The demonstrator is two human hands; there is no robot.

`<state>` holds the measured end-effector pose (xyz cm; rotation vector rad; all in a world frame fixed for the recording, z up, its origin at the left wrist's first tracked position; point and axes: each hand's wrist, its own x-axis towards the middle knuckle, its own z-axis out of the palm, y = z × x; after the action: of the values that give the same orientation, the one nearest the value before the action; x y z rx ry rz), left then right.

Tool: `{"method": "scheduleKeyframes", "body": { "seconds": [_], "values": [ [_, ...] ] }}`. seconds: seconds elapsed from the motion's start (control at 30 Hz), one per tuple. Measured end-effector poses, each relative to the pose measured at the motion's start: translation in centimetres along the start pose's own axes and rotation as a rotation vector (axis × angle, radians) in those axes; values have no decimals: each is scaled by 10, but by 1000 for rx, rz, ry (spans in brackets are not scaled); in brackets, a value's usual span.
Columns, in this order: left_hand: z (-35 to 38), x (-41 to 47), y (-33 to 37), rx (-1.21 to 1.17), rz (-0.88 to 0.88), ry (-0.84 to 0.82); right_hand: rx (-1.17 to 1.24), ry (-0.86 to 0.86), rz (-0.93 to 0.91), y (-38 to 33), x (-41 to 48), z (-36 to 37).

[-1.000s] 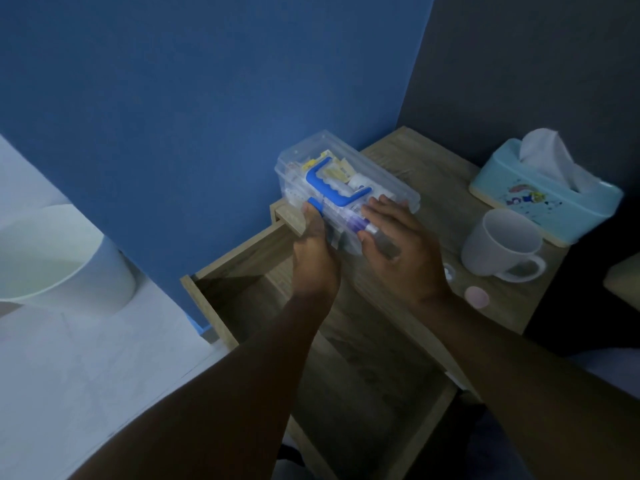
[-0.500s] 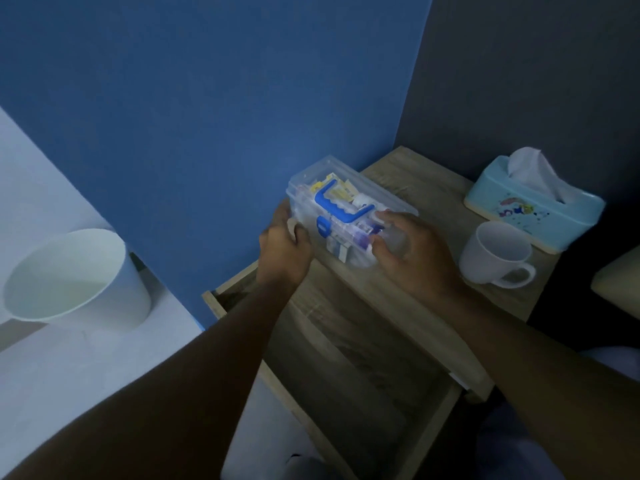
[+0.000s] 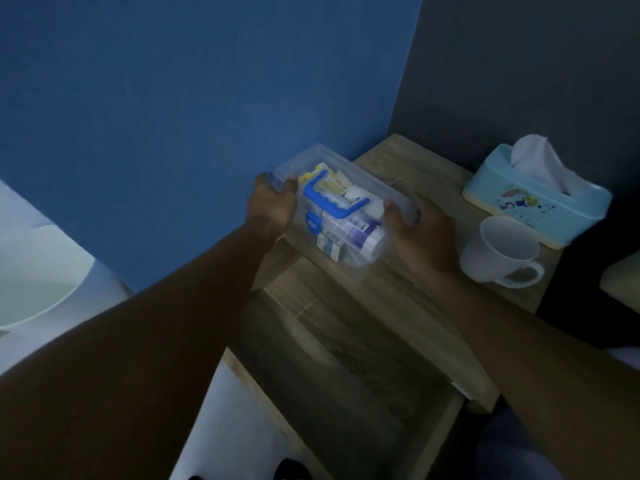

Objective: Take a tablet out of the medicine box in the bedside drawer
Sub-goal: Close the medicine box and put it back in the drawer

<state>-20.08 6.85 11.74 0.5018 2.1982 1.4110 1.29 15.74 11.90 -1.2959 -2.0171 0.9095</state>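
A clear plastic medicine box (image 3: 341, 206) with a blue handle and blue latch rests on the wooden bedside table top (image 3: 408, 299), against the blue wall. Packets and a purple-labelled tube show through its lid. My left hand (image 3: 272, 204) grips the box's left end, fingers curled over the lid edge. My right hand (image 3: 420, 233) grips the right end. The lid looks closed. Below, the bedside drawer (image 3: 349, 393) stands pulled out, its dark inside showing nothing I can make out.
A white mug (image 3: 502, 252) stands just right of my right hand. Behind it sits a light-blue tissue box (image 3: 540, 206) with a tissue sticking up. A white bin (image 3: 38, 285) stands on the floor at the left. The room is dim.
Both hands have shifted from the front latch of the box out to its two ends. The box now sits farther back on the table top.
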Motion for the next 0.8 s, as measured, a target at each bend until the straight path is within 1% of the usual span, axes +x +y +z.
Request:
{"method": "scheduleKeyframes", "body": {
  "seconds": [0.13, 0.23, 0.4, 0.57, 0.67, 0.8],
  "values": [
    [3, 5, -4, -117, -19, -3, 134, 50, 37, 3, -3, 5],
    [1, 5, 2, -197, -71, -32, 161, 40, 88, -2, -1, 4],
    [-7, -16, 14, -137, -70, -25, 231, 25, 204, -11, -10, -12],
    [-21, -53, 23, 9, 3, 93, 306, 35, 239, -24, -43, -26],
    [-39, -79, 18, 45, 21, 80, 311, 26, 259, -32, -69, -36],
    [-61, -117, 5, 42, -45, 47, 307, -21, 295, -35, -109, -46]
  ]
}}
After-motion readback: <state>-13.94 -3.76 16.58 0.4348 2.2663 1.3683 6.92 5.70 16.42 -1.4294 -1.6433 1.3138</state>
